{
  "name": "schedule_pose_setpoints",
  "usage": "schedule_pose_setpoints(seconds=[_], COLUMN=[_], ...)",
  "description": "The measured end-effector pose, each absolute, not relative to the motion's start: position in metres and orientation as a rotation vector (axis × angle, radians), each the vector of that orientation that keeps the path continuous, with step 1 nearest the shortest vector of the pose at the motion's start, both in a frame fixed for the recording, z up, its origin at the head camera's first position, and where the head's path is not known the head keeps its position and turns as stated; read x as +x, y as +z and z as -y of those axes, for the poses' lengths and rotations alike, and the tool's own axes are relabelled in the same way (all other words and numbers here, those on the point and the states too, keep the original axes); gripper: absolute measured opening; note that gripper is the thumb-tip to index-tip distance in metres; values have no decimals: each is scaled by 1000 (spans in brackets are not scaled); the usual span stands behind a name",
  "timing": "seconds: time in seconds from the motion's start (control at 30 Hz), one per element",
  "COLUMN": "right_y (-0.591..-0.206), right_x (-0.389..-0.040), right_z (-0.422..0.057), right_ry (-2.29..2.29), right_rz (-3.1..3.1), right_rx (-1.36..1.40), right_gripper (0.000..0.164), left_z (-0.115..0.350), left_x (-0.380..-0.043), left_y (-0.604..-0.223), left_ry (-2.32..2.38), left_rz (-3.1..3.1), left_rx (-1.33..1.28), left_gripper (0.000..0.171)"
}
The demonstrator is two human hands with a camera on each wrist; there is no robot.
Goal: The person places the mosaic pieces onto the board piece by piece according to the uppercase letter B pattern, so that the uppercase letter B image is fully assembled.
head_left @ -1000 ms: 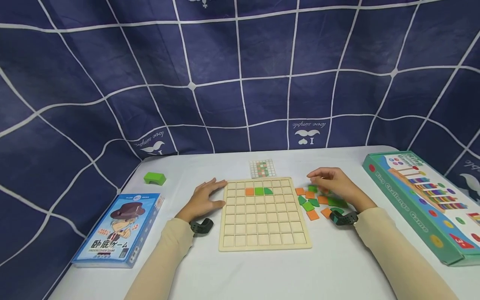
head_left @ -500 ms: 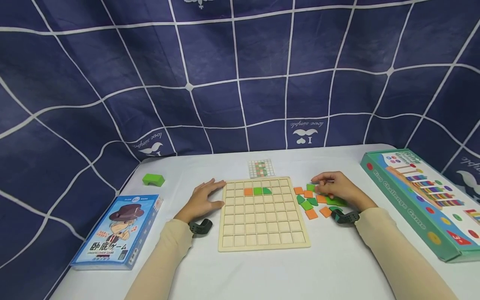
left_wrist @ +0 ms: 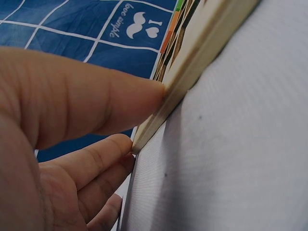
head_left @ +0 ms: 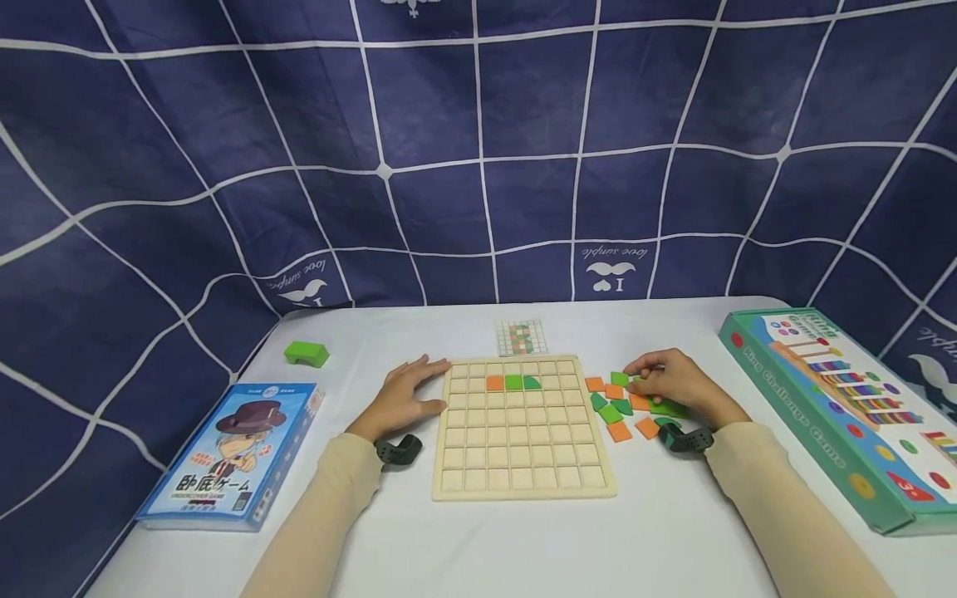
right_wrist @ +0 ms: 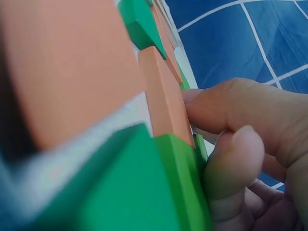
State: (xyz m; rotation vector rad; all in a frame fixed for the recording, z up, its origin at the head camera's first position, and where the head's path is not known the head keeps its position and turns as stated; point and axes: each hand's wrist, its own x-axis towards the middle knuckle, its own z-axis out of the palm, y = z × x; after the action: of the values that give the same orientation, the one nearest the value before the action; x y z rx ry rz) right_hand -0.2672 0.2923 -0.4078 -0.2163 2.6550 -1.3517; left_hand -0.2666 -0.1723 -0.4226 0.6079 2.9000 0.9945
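Note:
My left hand point(head_left: 399, 399) lies at the left edge of a square wooden grid board point(head_left: 523, 457), its thumb and fingertips touching the rim, as the left wrist view shows. Three tiles sit in a row on the board: an orange square point(head_left: 495, 382), a green square point(head_left: 513, 381) and a green curved-edge tile point(head_left: 532, 382). Right of the board, my right hand point(head_left: 676, 384) reaches with bent fingers into a pile of loose orange and green tiles point(head_left: 620, 432). In the right wrist view the index fingertip meets an orange tile point(right_wrist: 166, 96); whether a tile is pinched is hidden.
Behind the board lies a small pattern card point(head_left: 521, 337). A green arch block point(head_left: 306, 354) and a blue game box point(head_left: 232, 457) are on the left. A long green game box point(head_left: 830, 415) stands right of my right arm. A blue curtain point(head_left: 478, 149) hangs behind the table.
My right hand has moved slightly nearer and rightward, its fingers lower among the tiles. The left hand stays at the board's edge. The row of tiles on the board is the same.

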Motion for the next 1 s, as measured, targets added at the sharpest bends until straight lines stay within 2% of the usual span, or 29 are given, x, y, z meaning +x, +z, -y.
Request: schedule_pose_setpoints(seconds=[0.4, 0.77, 1.0], right_y=[-413, -400, -387], right_x=[-260, -261, -265], right_z=[-289, -292, -291], right_ry=[-1386, -1339, -1439], right_rz=[-2635, -2642, -2561], right_rx=[-225, -237, -238], right_gripper=[36, 34, 41], left_z=[175, 174, 172], left_x=[-262, -265, -269], left_y=[-426, -421, -416], left_ry=[982, 964, 948], left_rz=[-2883, -2878, -2896], left_rx=[612, 634, 635], left_gripper=[70, 72, 73])
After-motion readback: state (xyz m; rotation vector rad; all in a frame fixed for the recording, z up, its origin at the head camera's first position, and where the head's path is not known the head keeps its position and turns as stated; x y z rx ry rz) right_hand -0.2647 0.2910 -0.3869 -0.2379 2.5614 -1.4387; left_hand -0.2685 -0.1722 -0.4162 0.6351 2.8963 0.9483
